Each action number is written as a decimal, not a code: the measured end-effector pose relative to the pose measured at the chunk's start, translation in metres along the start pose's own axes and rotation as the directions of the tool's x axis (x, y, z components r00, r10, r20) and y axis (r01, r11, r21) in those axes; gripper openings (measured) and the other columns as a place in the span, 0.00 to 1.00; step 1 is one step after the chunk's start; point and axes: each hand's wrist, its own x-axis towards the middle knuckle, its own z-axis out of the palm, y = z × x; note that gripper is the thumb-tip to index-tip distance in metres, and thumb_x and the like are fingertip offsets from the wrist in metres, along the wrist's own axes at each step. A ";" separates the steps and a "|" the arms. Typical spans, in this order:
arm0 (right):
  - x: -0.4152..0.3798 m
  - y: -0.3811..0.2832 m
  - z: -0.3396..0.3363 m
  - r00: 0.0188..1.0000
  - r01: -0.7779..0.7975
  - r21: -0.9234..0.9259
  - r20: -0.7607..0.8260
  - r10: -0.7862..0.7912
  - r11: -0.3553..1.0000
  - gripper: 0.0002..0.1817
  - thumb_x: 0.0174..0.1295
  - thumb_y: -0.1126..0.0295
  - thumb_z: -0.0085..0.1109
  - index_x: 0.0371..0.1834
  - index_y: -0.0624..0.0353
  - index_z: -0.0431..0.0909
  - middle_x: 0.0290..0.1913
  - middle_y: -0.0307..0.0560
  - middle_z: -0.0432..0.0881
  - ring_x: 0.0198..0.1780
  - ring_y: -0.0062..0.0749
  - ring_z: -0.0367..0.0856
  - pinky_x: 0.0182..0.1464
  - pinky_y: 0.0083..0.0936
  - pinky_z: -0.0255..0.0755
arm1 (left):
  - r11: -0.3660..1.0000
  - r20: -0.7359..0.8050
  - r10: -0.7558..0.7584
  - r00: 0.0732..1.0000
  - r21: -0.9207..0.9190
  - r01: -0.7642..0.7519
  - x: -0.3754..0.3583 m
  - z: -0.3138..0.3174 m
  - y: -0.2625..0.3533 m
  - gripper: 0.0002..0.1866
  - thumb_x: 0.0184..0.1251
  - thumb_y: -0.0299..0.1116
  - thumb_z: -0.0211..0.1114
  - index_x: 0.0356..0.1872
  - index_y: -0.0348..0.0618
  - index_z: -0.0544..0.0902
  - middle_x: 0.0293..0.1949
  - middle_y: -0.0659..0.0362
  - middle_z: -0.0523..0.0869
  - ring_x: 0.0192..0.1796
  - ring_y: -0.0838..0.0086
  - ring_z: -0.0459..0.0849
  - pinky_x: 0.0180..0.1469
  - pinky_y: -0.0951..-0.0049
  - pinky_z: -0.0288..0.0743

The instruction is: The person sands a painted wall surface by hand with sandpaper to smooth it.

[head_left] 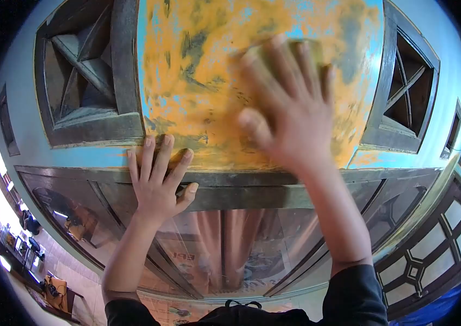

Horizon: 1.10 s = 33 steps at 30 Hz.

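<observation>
My right hand (pixel 290 108), blurred by motion, presses a flat olive-brown piece that looks like sandpaper (pixel 313 51) against the wall panel. Only the edges of that piece show around the fingers. The wall panel (pixel 187 92) is orange-yellow, with dark smudges and light blue patches. Lower and to the left, my left hand (pixel 157 182) rests with its fingers spread, holding nothing. Its fingertips touch the panel's bottom edge, and the palm lies over the dark wooden beam (pixel 241 187).
Wooden vents with crossed bars flank the panel, one at left (pixel 81 70) and one at right (pixel 407 84). Glass panes (pixel 241 244) with a pinkish curtain behind them sit below the beam. A wooden door (pixel 431 255) stands at right. An orange chair (pixel 57 290) is at lower left.
</observation>
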 end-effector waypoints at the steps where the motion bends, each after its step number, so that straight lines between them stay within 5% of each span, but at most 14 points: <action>1: -0.017 -0.016 -0.003 0.995 0.035 0.053 0.093 -0.040 0.998 0.37 0.66 0.30 0.47 0.75 0.31 0.71 0.80 0.43 0.65 0.81 0.53 0.58 0.77 0.67 0.45 | 1.000 -0.014 -0.015 1.000 -0.005 0.014 -0.001 0.001 0.003 0.31 0.77 0.56 0.48 0.74 0.56 0.72 0.79 0.46 0.63 0.81 0.41 0.55 0.78 0.31 0.40; 4: -0.073 -0.022 -0.004 0.972 0.097 0.111 0.205 -0.119 0.989 0.37 0.67 0.31 0.47 0.75 0.32 0.71 0.80 0.45 0.63 0.81 0.56 0.57 0.77 0.67 0.45 | 0.998 0.011 -0.065 0.998 -0.023 0.065 -0.004 0.001 0.006 0.31 0.76 0.57 0.49 0.74 0.56 0.72 0.79 0.46 0.63 0.81 0.41 0.55 0.78 0.31 0.39; 9: -0.039 0.051 -0.009 0.977 -0.200 -0.044 -0.091 0.195 0.979 0.37 0.66 0.34 0.52 0.75 0.34 0.72 0.81 0.48 0.62 0.80 0.58 0.57 0.77 0.65 0.45 | 0.995 -0.045 -0.078 0.996 -0.059 0.075 -0.011 0.008 0.008 0.31 0.76 0.58 0.50 0.73 0.56 0.75 0.78 0.46 0.64 0.81 0.42 0.55 0.78 0.33 0.36; 10: -0.021 0.045 -0.007 0.968 -0.232 -0.030 -0.110 0.227 0.972 0.33 0.71 0.38 0.47 0.76 0.39 0.72 0.80 0.50 0.62 0.82 0.60 0.53 0.79 0.62 0.42 | 0.994 -0.048 -0.088 0.995 -0.064 0.085 -0.012 0.008 0.010 0.31 0.76 0.58 0.49 0.73 0.56 0.75 0.78 0.46 0.64 0.81 0.41 0.55 0.79 0.33 0.36; 14: -0.001 -0.034 0.000 0.994 -0.081 0.049 0.075 0.078 0.996 0.35 0.69 0.35 0.48 0.76 0.34 0.71 0.81 0.47 0.61 0.82 0.57 0.54 0.78 0.65 0.41 | 0.989 -0.052 -0.115 0.992 -0.104 0.109 -0.017 0.008 0.014 0.31 0.76 0.57 0.49 0.72 0.55 0.75 0.78 0.45 0.64 0.81 0.40 0.54 0.79 0.33 0.35; 18: -0.078 -0.058 0.002 0.966 -0.030 0.126 0.258 -0.004 0.992 0.35 0.68 0.32 0.46 0.75 0.30 0.71 0.83 0.42 0.59 0.83 0.52 0.52 0.80 0.64 0.36 | 0.992 -0.035 -0.079 0.996 -0.100 0.075 -0.028 0.009 0.005 0.31 0.75 0.57 0.50 0.72 0.54 0.76 0.78 0.45 0.64 0.81 0.40 0.53 0.79 0.34 0.34; 20: -0.109 -0.034 -0.006 0.947 -0.166 0.020 0.283 0.153 0.986 0.36 0.69 0.31 0.46 0.75 0.33 0.72 0.83 0.44 0.58 0.84 0.53 0.49 0.80 0.62 0.32 | 0.989 -0.043 -0.108 0.993 -0.108 0.103 -0.037 0.012 0.001 0.29 0.73 0.57 0.52 0.69 0.59 0.79 0.77 0.48 0.67 0.81 0.41 0.55 0.79 0.34 0.35; 22: -0.113 -0.004 -0.007 0.929 -0.357 0.043 0.119 0.350 0.933 0.37 0.70 0.35 0.47 0.75 0.43 0.73 0.83 0.55 0.55 0.84 0.61 0.45 0.80 0.62 0.31 | 0.983 -0.055 -0.144 0.988 -0.124 0.136 -0.041 0.013 -0.001 0.28 0.72 0.57 0.53 0.68 0.61 0.81 0.77 0.50 0.68 0.81 0.42 0.54 0.80 0.34 0.34; 25: -0.089 -0.008 -0.003 0.896 -0.439 0.104 -0.024 0.443 0.893 0.39 0.69 0.35 0.49 0.77 0.44 0.69 0.83 0.57 0.54 0.84 0.63 0.44 0.79 0.65 0.30 | 0.982 -0.055 -0.153 0.987 -0.123 0.146 -0.039 0.012 0.001 0.28 0.72 0.56 0.54 0.68 0.62 0.80 0.77 0.49 0.67 0.82 0.42 0.53 0.80 0.33 0.34; 29: -0.110 -0.083 -0.001 0.910 -0.271 0.137 0.360 0.207 0.953 0.38 0.63 0.29 0.53 0.75 0.28 0.71 0.83 0.47 0.56 0.84 0.62 0.43 0.79 0.67 0.23 | 0.986 -0.031 -0.119 0.992 -0.118 0.115 -0.043 0.011 0.000 0.30 0.74 0.56 0.52 0.72 0.56 0.75 0.79 0.45 0.62 0.82 0.38 0.51 0.78 0.31 0.35; 31: -0.141 -0.080 0.005 0.924 -0.223 0.099 0.339 0.177 0.970 0.36 0.65 0.32 0.53 0.74 0.31 0.73 0.84 0.51 0.54 0.84 0.63 0.42 0.79 0.67 0.23 | 0.985 -0.019 -0.117 0.993 -0.128 0.114 -0.046 0.010 -0.002 0.30 0.74 0.57 0.51 0.72 0.57 0.75 0.80 0.45 0.61 0.82 0.38 0.51 0.78 0.31 0.35; 33: -0.150 -0.053 -0.004 0.890 -0.390 0.062 0.282 0.358 0.919 0.35 0.69 0.35 0.51 0.75 0.38 0.72 0.84 0.56 0.52 0.84 0.65 0.40 0.79 0.67 0.25 | 0.987 -0.021 -0.112 0.994 -0.120 0.108 -0.049 0.012 -0.004 0.31 0.75 0.57 0.51 0.72 0.56 0.75 0.80 0.45 0.61 0.82 0.38 0.51 0.78 0.32 0.35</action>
